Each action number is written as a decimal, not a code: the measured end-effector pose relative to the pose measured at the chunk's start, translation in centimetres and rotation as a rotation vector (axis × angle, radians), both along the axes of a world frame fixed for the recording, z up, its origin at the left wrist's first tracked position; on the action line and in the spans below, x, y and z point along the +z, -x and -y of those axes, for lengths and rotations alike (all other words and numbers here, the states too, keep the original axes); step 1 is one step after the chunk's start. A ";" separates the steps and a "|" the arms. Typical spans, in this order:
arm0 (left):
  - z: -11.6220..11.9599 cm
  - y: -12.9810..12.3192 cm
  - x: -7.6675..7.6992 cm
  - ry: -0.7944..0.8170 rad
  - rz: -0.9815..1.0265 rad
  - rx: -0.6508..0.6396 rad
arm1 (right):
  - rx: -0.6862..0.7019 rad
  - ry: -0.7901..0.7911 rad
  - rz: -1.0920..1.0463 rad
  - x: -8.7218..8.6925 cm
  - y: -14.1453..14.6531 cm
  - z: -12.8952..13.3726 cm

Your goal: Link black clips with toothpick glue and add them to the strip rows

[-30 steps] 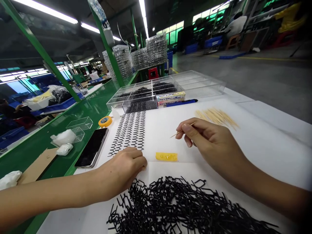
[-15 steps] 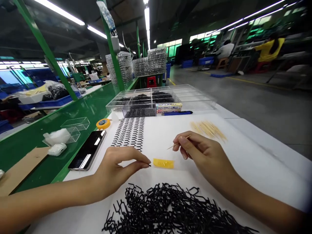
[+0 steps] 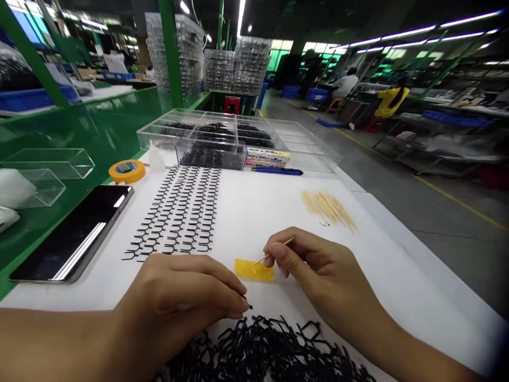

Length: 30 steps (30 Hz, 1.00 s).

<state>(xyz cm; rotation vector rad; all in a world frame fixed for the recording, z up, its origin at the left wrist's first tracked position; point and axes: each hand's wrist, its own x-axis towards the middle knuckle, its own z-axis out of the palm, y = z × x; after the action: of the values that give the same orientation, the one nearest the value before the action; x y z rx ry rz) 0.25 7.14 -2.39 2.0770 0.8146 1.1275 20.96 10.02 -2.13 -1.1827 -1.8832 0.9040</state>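
Left hand pinches one black piece, right hand one toothpick, tip at one yellow strip.

The left hand hides most of its black piece, only a tip showing. The right hand covers the middle of the toothpick; its contact with the yellow strip is unclear. Picture edges crop the black pile at six o'clock and a white case at nine.

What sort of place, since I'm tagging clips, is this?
Probably a factory workshop: a heap of black forked pieces in front, tall stacks of clear containers behind, and seated people further off.
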 end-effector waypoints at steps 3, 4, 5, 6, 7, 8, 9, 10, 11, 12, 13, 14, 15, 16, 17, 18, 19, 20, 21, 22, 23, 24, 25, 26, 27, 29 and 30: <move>-0.5 0.1 -0.3 0.063 -0.002 0.006 | 0.012 0.018 0.042 -0.1 0.1 -0.1; -0.6 0.1 -0.4 0.094 0.003 0.001 | 0.013 0.025 0.054 -0.2 0.1 -0.2; -0.7 0.1 -0.6 0.122 0.013 -0.006 | 0.013 0.030 0.064 -0.2 0.1 -0.2; -0.8 0.0 -0.7 0.149 0.024 -0.011 | 0.008 0.035 0.073 -0.3 0.1 -0.2; -0.9 0.0 -0.8 0.178 0.034 -0.016 | 0.006 0.039 0.080 -0.3 0.0 -0.2; -1.0 0.0 -0.8 0.200 0.056 -0.016 | 0.005 0.042 0.085 -0.3 0.0 -0.2; -1.1 -0.1 -0.9 0.225 0.072 -0.017 | 0.004 0.046 0.092 -0.3 -0.1 -0.2; -1.1 -0.1 -0.9 0.249 0.089 -0.014 | 0.004 0.044 0.098 -0.3 -0.1 -0.2; -1.2 -0.1 -0.9 0.272 0.102 -0.017 | 0.002 0.040 0.108 -0.2 -0.1 -0.2; -1.2 -0.2 -0.9 0.295 0.113 -0.022 | 0.001 0.032 0.121 -0.2 -0.1 -0.2; -1.3 -0.2 -0.9 0.315 0.126 -0.027 | 0.001 0.021 0.134 -0.2 -0.1 -0.3; -1.3 -0.3 -1.0 0.334 0.138 -0.026 | -0.002 0.007 0.145 -0.1 -0.1 -0.3; -1.3 -0.3 -1.0 0.352 0.146 -0.021 | -0.006 -0.002 0.151 -0.1 0.0 -0.3; -1.2 -0.3 -1.1 0.363 0.156 -0.012 | -0.009 -0.011 0.149 -0.1 0.0 -0.4; -1.2 -0.3 -1.1 0.373 0.161 -0.004 | -0.011 -0.016 0.144 -0.1 0.0 -0.4; -1.1 -0.3 -1.1 0.379 0.167 0.004 | -0.015 -0.022 0.136 -0.1 0.0 -0.4; -1.1 -0.3 -1.1 0.385 0.168 0.005 | -0.020 -0.025 0.126 -0.1 0.0 -0.3; -1.1 -0.2 -1.1 0.395 0.170 0.000 | -0.025 -0.024 0.108 0.0 0.0 -0.3; -1.1 -0.2 -1.1 0.408 0.178 -0.005 | -0.028 -0.020 0.084 0.0 0.0 -0.2; -1.1 -0.2 -1.0 0.423 0.190 -0.006 | -0.027 -0.014 0.057 0.0 0.0 -0.1; -1.2 -0.2 -0.9 0.438 0.204 -0.004 | -0.026 -0.002 0.027 0.1 0.0 0.0; -1.2 -0.3 -0.8 0.453 0.215 -0.004 | -0.019 0.015 -0.009 0.1 0.0 0.1; -1.3 -0.3 -0.8 0.468 0.224 -0.008 | -0.001 0.036 -0.048 0.1 0.1 0.2; -1.3 -0.3 -0.7 0.482 0.230 -0.014 | 0.018 0.062 -0.083 0.1 0.1 0.3; -1.3 -0.3 -0.7 0.496 0.234 -0.019 | 0.036 0.090 -0.114 0.1 0.2 0.4; -1.3 -0.4 -0.8 0.510 0.248 -0.020 | 0.067 0.140 -0.159 0.1 0.2 0.6; -1.2 -0.5 -0.9 0.509 0.260 -0.012 | 0.080 0.154 -0.163 0.1 0.2 0.7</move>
<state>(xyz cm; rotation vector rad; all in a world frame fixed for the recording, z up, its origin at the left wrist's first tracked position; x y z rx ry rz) 0.70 8.36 -3.25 1.4817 0.8526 1.0268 20.73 9.28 -2.04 -1.0931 -1.7656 1.1709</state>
